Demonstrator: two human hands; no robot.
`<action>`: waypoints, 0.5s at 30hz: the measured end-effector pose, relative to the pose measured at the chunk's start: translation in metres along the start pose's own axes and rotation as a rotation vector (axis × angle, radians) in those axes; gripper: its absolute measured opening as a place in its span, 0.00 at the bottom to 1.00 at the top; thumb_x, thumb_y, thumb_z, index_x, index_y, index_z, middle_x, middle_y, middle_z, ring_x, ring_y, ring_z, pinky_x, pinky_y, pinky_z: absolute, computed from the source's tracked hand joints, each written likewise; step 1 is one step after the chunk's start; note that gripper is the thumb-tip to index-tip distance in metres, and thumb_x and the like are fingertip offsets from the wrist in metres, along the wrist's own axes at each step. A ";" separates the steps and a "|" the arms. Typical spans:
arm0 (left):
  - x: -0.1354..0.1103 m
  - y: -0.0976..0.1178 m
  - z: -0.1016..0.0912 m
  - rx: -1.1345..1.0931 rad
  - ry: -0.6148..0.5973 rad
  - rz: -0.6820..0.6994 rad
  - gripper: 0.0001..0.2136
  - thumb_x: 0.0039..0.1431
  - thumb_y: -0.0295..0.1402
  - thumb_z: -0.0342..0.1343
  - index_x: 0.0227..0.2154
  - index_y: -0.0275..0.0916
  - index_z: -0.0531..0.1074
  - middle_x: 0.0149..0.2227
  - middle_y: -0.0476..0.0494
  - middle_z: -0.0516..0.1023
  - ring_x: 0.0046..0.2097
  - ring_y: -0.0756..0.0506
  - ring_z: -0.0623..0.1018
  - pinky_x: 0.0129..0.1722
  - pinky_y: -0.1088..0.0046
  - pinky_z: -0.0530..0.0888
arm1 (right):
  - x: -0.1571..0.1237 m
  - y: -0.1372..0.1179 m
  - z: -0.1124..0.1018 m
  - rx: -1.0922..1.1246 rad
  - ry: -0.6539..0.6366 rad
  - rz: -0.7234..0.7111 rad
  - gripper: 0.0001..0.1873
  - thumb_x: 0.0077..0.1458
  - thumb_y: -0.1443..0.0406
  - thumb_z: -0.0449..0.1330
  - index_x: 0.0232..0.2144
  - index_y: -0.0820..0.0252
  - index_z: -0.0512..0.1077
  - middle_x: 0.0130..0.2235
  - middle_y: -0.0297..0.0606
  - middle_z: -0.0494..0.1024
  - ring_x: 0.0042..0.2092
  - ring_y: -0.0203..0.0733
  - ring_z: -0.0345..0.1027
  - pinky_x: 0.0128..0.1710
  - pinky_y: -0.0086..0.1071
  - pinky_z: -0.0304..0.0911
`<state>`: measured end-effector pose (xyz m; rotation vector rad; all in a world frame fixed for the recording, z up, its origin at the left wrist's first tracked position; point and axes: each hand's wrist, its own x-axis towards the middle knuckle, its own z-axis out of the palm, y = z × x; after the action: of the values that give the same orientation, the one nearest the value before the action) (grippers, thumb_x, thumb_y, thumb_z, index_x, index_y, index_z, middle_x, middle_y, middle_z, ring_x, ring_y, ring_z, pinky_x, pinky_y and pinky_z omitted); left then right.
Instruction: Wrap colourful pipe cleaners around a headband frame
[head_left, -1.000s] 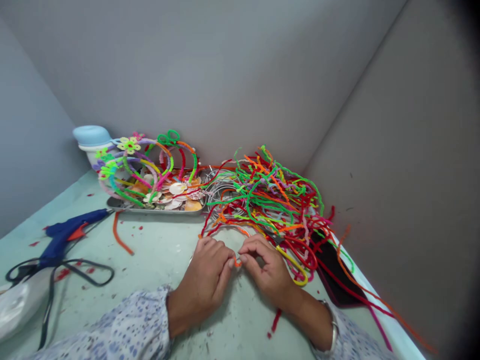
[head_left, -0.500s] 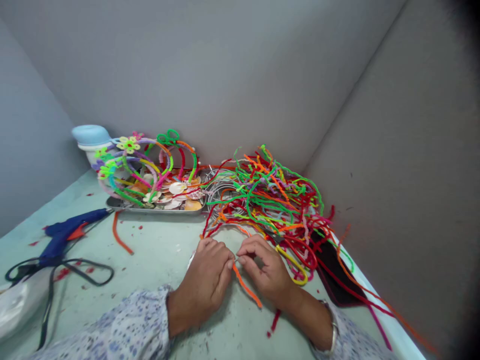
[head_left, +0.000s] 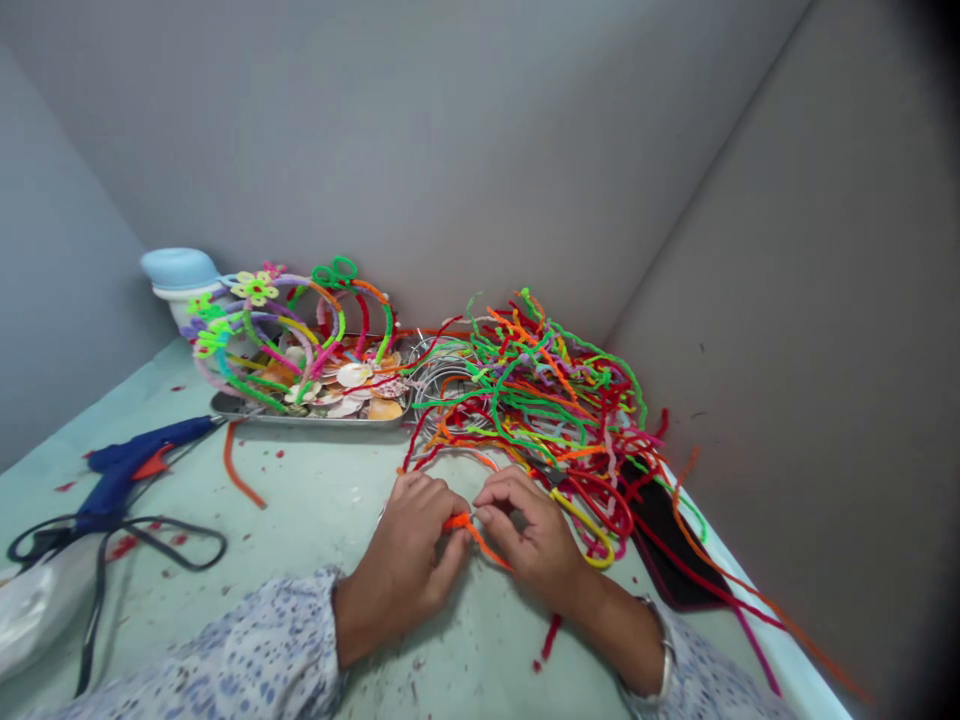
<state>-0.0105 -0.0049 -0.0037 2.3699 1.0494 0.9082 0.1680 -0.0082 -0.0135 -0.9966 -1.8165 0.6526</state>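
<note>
Close together over the table, my left hand (head_left: 409, 555) and my right hand (head_left: 536, 545) are both closed. An orange pipe cleaner (head_left: 491, 550) comes out from between my left thumb and forefinger, a short part of it bent round a thin hoop. Its loose tail slants down toward my right palm. My right fingertips pinch the narrow metal end of that hoop, a headband (head_left: 469, 452), whose arc rises behind my hands. Most of the hoop is hidden by my fingers. Just beyond, a tangled heap of coloured pipe cleaners (head_left: 555, 390) lies with bare wire hoops (head_left: 442, 370).
At the back left, a metal tray (head_left: 322, 422) holds seashells and finished colourful headbands (head_left: 300, 290), beside a white bottle with a blue lid (head_left: 180, 270). A blue glue gun (head_left: 142, 460) with black cord lies left. A dark phone-like slab (head_left: 679, 560) rests at right.
The orange pipe cleaner's tail has swung up and to the right, and more of it now shows wrapped by my left thumb. Both hands stay nearly in place.
</note>
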 end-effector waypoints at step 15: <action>-0.001 -0.006 0.002 -0.004 0.025 0.027 0.06 0.62 0.30 0.48 0.32 0.37 0.68 0.30 0.45 0.69 0.35 0.45 0.67 0.39 0.65 0.62 | 0.000 0.003 -0.001 0.033 -0.011 0.051 0.03 0.59 0.68 0.56 0.34 0.57 0.69 0.35 0.36 0.70 0.37 0.38 0.66 0.38 0.32 0.62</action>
<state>-0.0127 -0.0013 -0.0090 2.3802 1.0266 0.9514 0.1700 -0.0070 -0.0156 -1.0217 -1.7892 0.7178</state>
